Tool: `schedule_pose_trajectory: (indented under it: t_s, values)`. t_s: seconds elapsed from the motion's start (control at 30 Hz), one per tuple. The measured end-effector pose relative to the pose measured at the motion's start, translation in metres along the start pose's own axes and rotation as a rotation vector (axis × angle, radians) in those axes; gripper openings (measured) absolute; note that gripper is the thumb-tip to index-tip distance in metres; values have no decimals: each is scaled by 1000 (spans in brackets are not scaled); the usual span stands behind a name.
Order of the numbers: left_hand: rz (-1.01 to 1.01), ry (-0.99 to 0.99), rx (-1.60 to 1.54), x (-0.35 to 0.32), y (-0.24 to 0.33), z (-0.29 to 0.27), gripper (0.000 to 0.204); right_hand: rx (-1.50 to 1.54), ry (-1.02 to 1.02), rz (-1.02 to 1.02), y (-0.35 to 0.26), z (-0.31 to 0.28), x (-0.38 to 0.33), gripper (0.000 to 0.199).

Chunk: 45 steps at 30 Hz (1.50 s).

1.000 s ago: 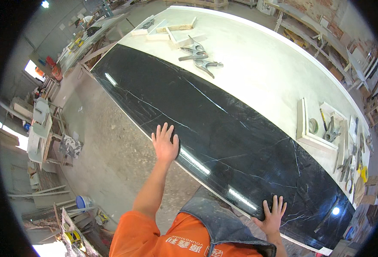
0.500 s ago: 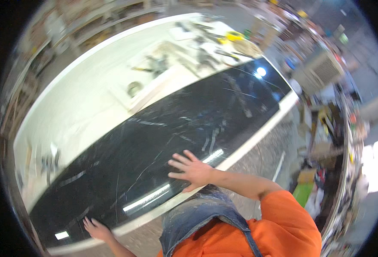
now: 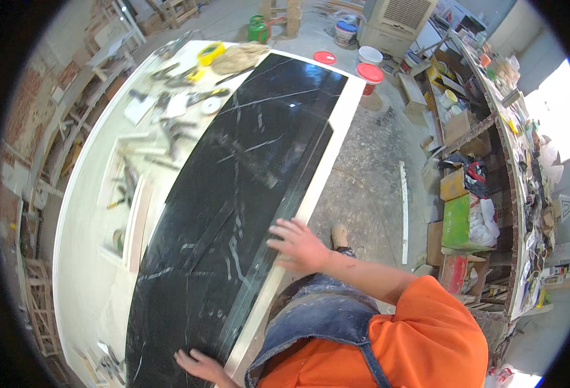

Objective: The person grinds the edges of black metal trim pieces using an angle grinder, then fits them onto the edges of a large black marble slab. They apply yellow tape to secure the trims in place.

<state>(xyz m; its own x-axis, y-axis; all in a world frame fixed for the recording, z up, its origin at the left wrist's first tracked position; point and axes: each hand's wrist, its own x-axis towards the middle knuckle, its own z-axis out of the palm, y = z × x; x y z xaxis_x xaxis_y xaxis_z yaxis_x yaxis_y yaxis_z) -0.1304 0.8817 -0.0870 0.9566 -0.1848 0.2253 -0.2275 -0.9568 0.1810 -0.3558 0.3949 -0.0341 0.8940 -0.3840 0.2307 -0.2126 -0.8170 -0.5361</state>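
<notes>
A worker in an orange shirt and a denim apron leans over a long black marble slab (image 3: 233, 194), both bare hands pressed flat on its polished face near the edge closest to the body. The right hand (image 3: 300, 246) lies open with fingers spread, palm down just inside the slab's long edge, gripping nothing; the left hand (image 3: 197, 365) rests at the bottom of the frame, fingers likewise splayed on the stone, though it is partly cut off by the picture's rim. Compared with half a second earlier, the head has swung and the slab now runs away from the worker toward the top of the view, while the hands keep much the same flat placement on the stone; a second earlier the view pointed the other way along the slab. Judged from that, the slab itself has not shifted, and the worker appears to be steadying or feeling it rather than lifting it. The slab lies on a long white workbench (image 3: 91, 258), its white veins catching the light. Beside it, further left, hand tools (image 3: 168, 129) and clamps are scattered over the bench, with a yellow tape measure (image 3: 210, 52) and a crumpled cloth (image 3: 238, 58) at the far end. Beyond, red-lidded buckets (image 3: 369, 72) stand on the dusty concrete floor (image 3: 369, 161), and a cluttered shelf bench (image 3: 492, 149) curves along the right.
</notes>
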Motion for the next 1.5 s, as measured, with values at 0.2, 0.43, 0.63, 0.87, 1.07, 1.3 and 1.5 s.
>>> schedule_pose_trajectory:
  t_s: [0.2,0.43,0.63,0.87,1.07,1.3,1.5]
  values:
    - [686,-146,-278,-10,329,11,68,-57,149,77,145,-78,23,54]
    - [660,-263,-100,-10,417,29,89,-116,-2,-55,223,-117,65,52]
    - [693,-212,-78,-13,418,34,86,-119,15,-95,234,-117,74,46]
    - [638,-214,-49,-12,420,35,91,-46,-207,-159,238,-151,103,46]
    - [598,-291,-55,-5,434,16,95,143,-68,-71,329,-219,131,32]
    - [129,-144,-159,60,619,50,64,221,-5,419,435,-301,140,29]
    - [-288,-198,-61,129,665,87,58,348,-47,546,467,-328,173,28]
